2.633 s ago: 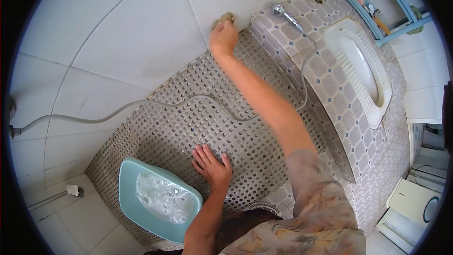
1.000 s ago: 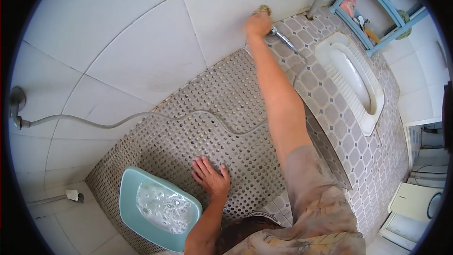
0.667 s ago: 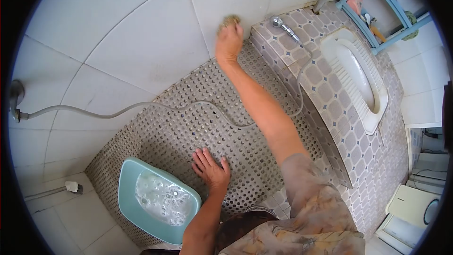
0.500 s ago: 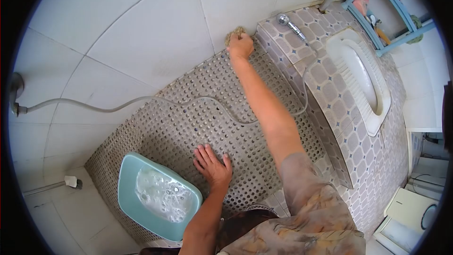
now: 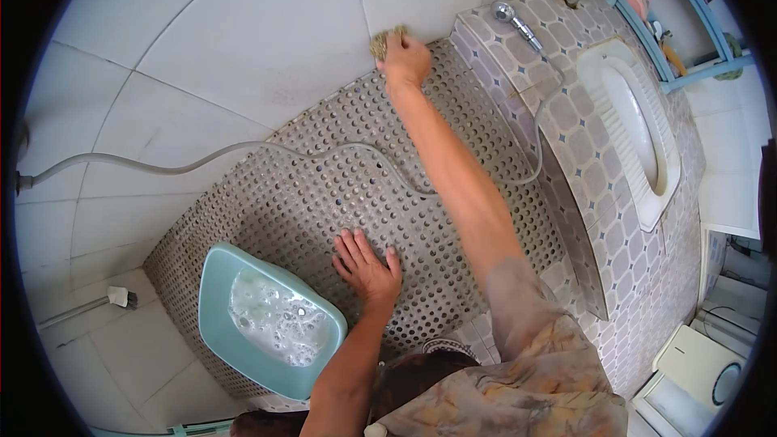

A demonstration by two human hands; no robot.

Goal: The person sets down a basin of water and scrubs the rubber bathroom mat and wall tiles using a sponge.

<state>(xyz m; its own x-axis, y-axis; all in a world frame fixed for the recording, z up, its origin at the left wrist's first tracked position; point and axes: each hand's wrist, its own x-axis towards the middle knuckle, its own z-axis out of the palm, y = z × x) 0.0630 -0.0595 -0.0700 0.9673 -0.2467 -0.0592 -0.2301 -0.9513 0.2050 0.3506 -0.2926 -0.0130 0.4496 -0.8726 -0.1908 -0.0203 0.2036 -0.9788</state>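
Out at arm's length, my right hand (image 5: 407, 63) grips a tan fibrous scrubber (image 5: 380, 44) against the base of the white tiled wall (image 5: 267, 40), just above the edge of the holed mat (image 5: 316, 202). My left hand (image 5: 371, 275) lies flat on the mat with its fingers spread, holding nothing. To its left stands a light green plastic basin (image 5: 212, 299) with white soapy suds (image 5: 279, 320) in it.
A grey hose (image 5: 174, 170) crosses the mat beneath my right arm to a chrome shower head (image 5: 526, 31) on the raised tiled step (image 5: 558, 154). Set in that step is a squat toilet (image 5: 639, 137). A blue shelf (image 5: 688, 12) with small items stands at upper right.
My right hand has slid a little left along the wall's base with the scrubber. My left hand stays flat on the mat. The view has shifted slightly.
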